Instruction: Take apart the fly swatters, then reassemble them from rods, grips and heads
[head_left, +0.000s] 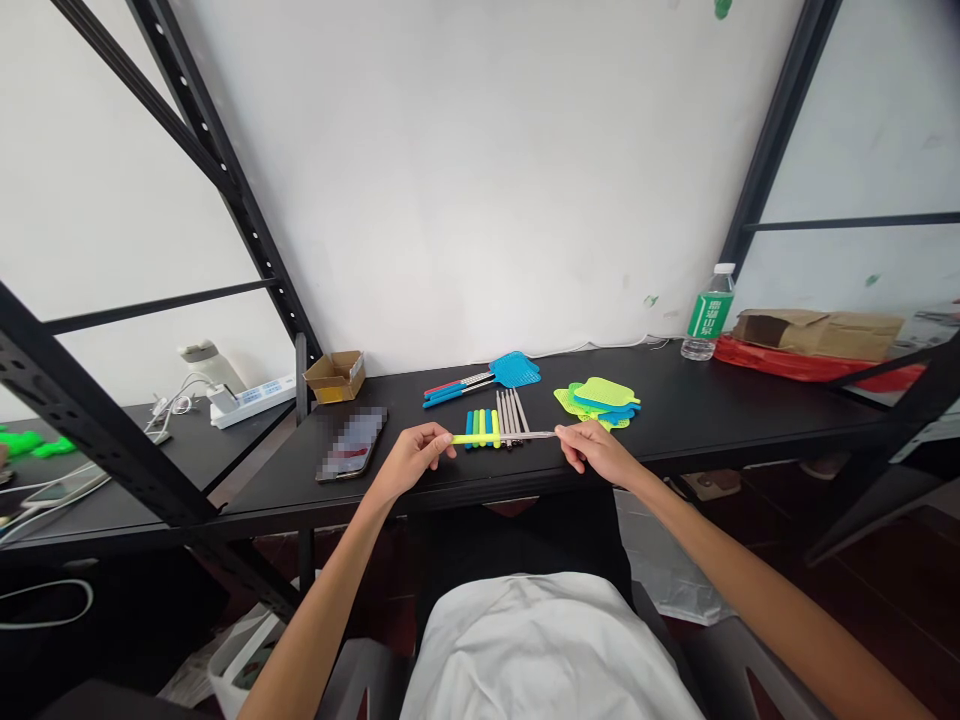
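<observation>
My left hand (421,450) pinches a yellow-green handle tube (471,439), level above the table's front part. My right hand (592,445) grips the far end of a thin silver rod (529,435), whose other end meets the tube; whether it sits inside I cannot tell. Behind and below them lie several blue and green handle tubes (480,420) side by side, with several silver rods (511,410) in a row beside them. Near my right hand is a pile of yellow-green and blue fly swatter heads (604,393). Blue fly swatters (514,370) with rods and handles lie farther back.
A phone (354,445) and a small open cardboard box (335,377) are on the left of the black table (675,400). A water bottle (709,315) stands at the back right, beside a brown carton (821,333) on red plastic. Black shelf posts (225,170) rise at both sides.
</observation>
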